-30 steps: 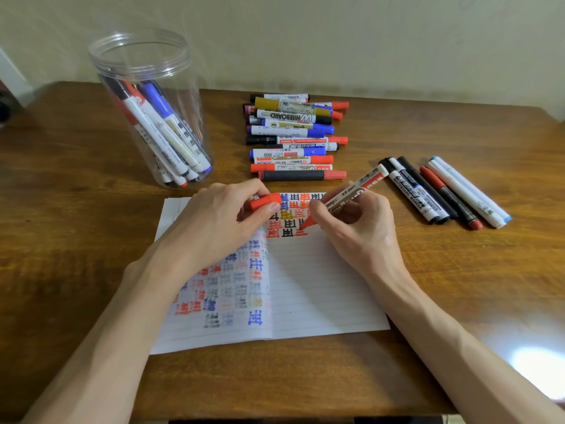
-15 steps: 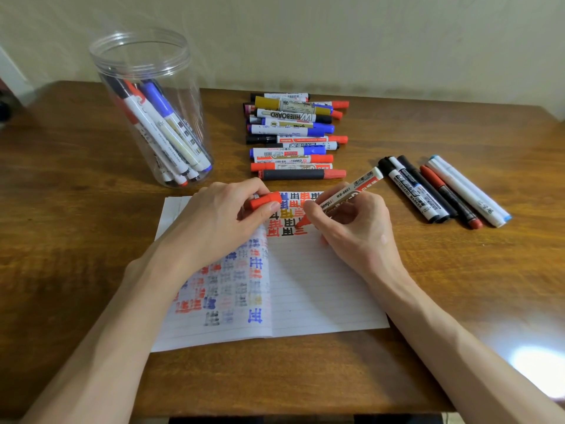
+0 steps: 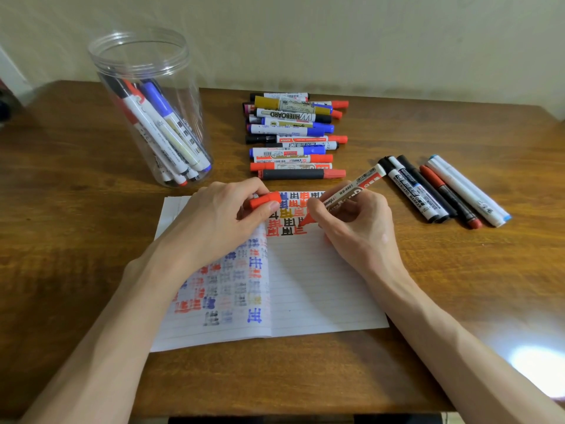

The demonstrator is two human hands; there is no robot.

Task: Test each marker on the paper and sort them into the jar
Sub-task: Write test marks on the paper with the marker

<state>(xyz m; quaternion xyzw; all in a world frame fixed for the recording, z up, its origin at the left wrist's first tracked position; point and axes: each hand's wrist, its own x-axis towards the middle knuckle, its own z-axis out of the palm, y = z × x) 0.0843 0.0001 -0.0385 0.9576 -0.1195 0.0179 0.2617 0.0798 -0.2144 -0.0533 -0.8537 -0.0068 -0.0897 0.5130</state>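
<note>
Red marker [image 3: 345, 191]: in right hand [image 3: 357, 231] grip, tip on paper [image 3: 321, 286]. Red cap [image 3: 265, 199]: pinched in left hand [image 3: 214, 224] grip alongside.

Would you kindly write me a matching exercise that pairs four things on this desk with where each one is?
1. red cap
2. uncapped red marker
3. jar
4. black-barrelled marker

A. in the right hand, tip on the paper
B. standing far left, markers inside
C. pinched by the left hand
D. nearest edge of the pile beyond the paper

Pairs: 1-C, 2-A, 3-B, 4-D.
</note>
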